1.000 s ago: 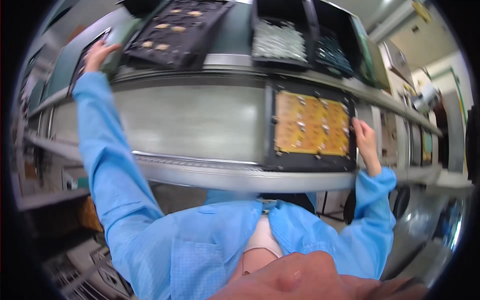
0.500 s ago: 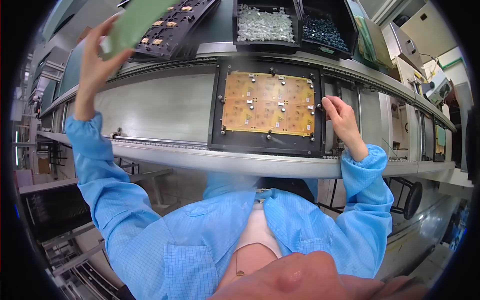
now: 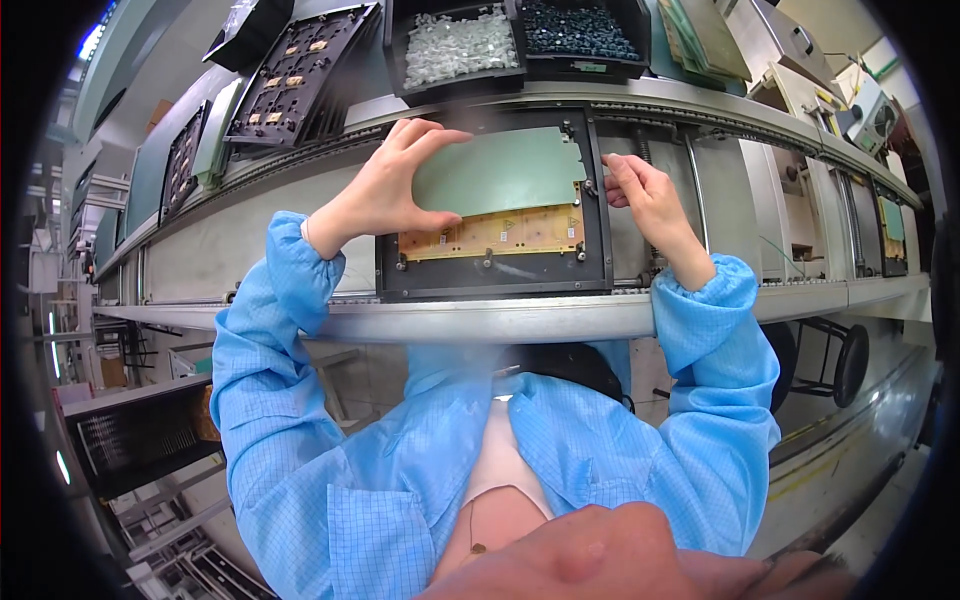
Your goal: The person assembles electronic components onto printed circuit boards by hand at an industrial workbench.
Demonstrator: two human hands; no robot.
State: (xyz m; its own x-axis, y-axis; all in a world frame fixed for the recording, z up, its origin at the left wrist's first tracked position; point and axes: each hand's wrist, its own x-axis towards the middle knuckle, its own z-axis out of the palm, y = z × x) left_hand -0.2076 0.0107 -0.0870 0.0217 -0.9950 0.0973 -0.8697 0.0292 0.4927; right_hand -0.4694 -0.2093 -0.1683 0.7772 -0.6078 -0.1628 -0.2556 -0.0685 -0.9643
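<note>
A flat green board is gripped at its left end by my left hand, fingers along the top edge and thumb at the bottom. It lies over the upper part of an orange circuit-board panel; whether the two touch I cannot tell. The panel's lower strip shows, with small white labels and markings. Around the panel is a black frame with small pegs and clamps, set on the rails. At the frame's right edge, my right hand has its fingers curled together; anything between the fingertips is hidden.
Behind the rail stand a black bin of clear white pieces and one of dark blue pieces. Black trays with small parts lean at the back left. Green boards are stacked at the back right.
My left hand has brought the green board from the upper left to above the orange panel. My right hand stays by the frame's right edge. The whole view has shifted a little.
</note>
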